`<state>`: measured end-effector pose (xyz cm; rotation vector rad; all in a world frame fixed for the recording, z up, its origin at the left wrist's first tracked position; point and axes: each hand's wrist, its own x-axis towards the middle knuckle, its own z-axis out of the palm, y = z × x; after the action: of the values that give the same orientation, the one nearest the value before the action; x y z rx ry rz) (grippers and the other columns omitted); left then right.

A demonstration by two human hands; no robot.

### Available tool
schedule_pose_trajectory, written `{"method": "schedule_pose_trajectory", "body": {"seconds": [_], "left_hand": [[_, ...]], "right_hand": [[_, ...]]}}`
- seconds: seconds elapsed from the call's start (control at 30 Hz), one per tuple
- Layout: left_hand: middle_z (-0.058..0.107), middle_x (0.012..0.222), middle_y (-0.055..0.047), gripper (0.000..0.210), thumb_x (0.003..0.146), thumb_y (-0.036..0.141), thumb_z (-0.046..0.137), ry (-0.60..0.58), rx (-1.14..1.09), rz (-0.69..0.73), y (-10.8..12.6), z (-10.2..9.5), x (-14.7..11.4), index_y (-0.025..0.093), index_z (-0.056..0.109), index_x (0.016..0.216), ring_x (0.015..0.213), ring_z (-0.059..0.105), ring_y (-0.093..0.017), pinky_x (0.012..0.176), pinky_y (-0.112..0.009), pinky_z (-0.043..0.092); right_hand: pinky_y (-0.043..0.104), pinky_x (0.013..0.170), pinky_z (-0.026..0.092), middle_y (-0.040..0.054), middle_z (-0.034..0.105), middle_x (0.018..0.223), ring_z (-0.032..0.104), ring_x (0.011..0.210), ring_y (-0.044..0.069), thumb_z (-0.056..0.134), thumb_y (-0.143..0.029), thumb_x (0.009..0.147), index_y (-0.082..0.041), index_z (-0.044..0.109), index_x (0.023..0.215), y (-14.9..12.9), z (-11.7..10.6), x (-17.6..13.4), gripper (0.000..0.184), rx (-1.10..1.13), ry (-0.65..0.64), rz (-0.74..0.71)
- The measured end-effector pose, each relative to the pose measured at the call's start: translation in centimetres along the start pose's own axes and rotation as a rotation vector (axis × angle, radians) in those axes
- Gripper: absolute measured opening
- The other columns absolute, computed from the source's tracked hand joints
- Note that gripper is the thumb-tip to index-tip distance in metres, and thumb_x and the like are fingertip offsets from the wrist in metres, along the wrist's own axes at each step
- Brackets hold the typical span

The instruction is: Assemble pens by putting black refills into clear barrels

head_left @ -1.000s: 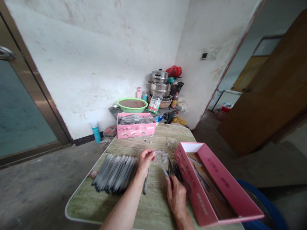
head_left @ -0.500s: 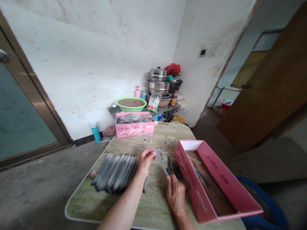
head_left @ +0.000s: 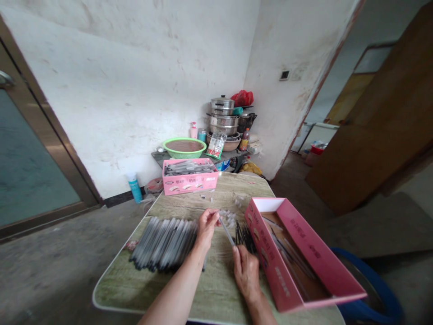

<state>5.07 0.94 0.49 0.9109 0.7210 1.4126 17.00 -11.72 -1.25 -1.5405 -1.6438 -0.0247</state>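
Observation:
A slim translucent grey pen (head_left: 227,231) slants between my two hands above the table. My left hand (head_left: 207,226) pinches its upper end between thumb and fingers. Its lower end is in my right hand (head_left: 246,270), which is closed with the thumb on top. Left of my left forearm lies a thick row of similar pens (head_left: 162,243), their dark ends toward me. Small whitish translucent pieces (head_left: 230,218) are scattered just beyond my hands. Beside my right hand, a bunch of thin black pieces (head_left: 244,235) lies against a pink box.
The long pink box (head_left: 287,284) on the right holds a few loose pens. Another pink box (head_left: 189,184), full of pens, stands at the table's far edge. Behind it are a green basin (head_left: 185,153) and stacked steel pots (head_left: 223,119). A blue rim (head_left: 382,289) shows at lower right.
My right hand has shifted very slightly left and up with the pen's lower end. Both hands keep their grip; the view has turned a little.

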Motion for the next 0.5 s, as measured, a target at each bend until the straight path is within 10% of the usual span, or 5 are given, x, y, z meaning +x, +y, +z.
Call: {"method": "schedule_pose_trajectory", "body": {"seconds": [0.23,0.5], "left_hand": [[0.064,0.069,-0.001,0.029,0.07,0.039,0.071,0.258,0.118,0.209,3.6,-0.5,1.0,0.016,0.068,0.088,0.056,0.054,-0.011,0.053,-0.021,0.043],[0.071,0.069,-0.004,0.012,0.058,0.019,0.072,0.07,0.573,0.175,8.5,-4.5,2.2,0.021,0.074,0.07,0.067,0.063,-0.021,0.062,-0.027,0.044]], "right_hand": [[0.022,0.051,0.033,-0.0023,0.049,0.055,0.048,0.048,0.012,0.034,-0.037,0.1,-0.019,0.052,0.068,-0.2,-0.4,-0.1,0.041,0.064,0.038,0.053],[0.022,0.05,0.033,-0.0024,0.049,0.055,0.044,0.047,0.01,0.037,-0.035,0.099,-0.019,0.052,0.067,-0.3,-0.3,-0.1,0.039,0.07,0.058,0.0]]}}
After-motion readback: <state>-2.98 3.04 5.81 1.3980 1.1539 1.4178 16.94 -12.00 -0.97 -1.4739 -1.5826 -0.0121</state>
